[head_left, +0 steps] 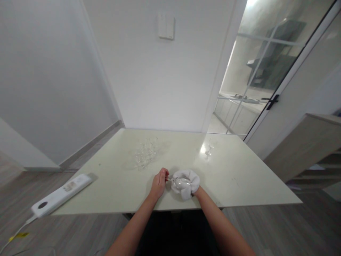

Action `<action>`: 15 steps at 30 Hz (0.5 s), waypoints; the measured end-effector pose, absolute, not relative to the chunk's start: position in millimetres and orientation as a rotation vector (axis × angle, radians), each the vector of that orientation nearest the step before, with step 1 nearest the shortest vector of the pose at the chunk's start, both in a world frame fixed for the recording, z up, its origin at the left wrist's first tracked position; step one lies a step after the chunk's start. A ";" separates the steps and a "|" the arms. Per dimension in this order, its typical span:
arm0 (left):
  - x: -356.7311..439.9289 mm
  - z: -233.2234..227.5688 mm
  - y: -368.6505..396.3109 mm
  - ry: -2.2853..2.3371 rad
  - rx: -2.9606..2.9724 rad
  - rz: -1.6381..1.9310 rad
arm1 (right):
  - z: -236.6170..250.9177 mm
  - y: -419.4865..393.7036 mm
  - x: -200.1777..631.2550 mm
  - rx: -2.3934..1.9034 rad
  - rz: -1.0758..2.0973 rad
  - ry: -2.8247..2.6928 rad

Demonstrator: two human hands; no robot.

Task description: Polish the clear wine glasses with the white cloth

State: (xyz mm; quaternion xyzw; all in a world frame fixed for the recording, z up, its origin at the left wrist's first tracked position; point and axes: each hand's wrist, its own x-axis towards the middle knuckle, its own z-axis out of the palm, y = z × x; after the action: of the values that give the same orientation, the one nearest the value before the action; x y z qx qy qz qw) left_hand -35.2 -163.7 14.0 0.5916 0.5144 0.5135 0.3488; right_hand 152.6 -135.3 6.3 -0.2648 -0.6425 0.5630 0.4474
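My left hand (160, 180) is closed on the foot end of a clear stemmed glass (183, 182), which lies on its side just above the front of the table. A white cloth (195, 181) wraps around the bowl of that glass. Under and behind the cloth, my right hand (196, 192) supports it; its fingers are mostly covered by the fabric. Several clear stemmed glasses (146, 153) stand in a cluster at the left middle of the table. Farther right, a single clear stemmed glass (208, 152) stands apart.
The pale glossy table (229, 177) backs onto a white wall with a switch plate (166, 26). A long white device (62, 193) with a cable rests over the table's left edge. A glazed door (255, 78) and a wooden shelf unit (306, 149) are on the right.
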 end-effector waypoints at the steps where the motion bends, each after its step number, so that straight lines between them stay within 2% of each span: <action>1: -35.3 13.3 -163.4 1.330 1.527 1.329 | 7.7 -136.1 153.2 -0.658 1.384 -1.591; 8: -34.5 11.9 -162.8 1.337 1.507 1.316 | 20.7 -144.7 154.7 -0.723 1.153 -1.527; 15: -37.7 13.5 -163.1 1.269 1.568 1.252 | 16.1 -133.5 153.4 -0.762 1.289 -1.509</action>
State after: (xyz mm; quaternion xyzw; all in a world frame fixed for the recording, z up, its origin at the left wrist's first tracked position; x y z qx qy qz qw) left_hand -37.7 -163.1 13.5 0.6125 0.4958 0.4889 0.3742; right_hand 153.4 -133.5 16.1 -0.3130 -0.6201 0.5300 0.4864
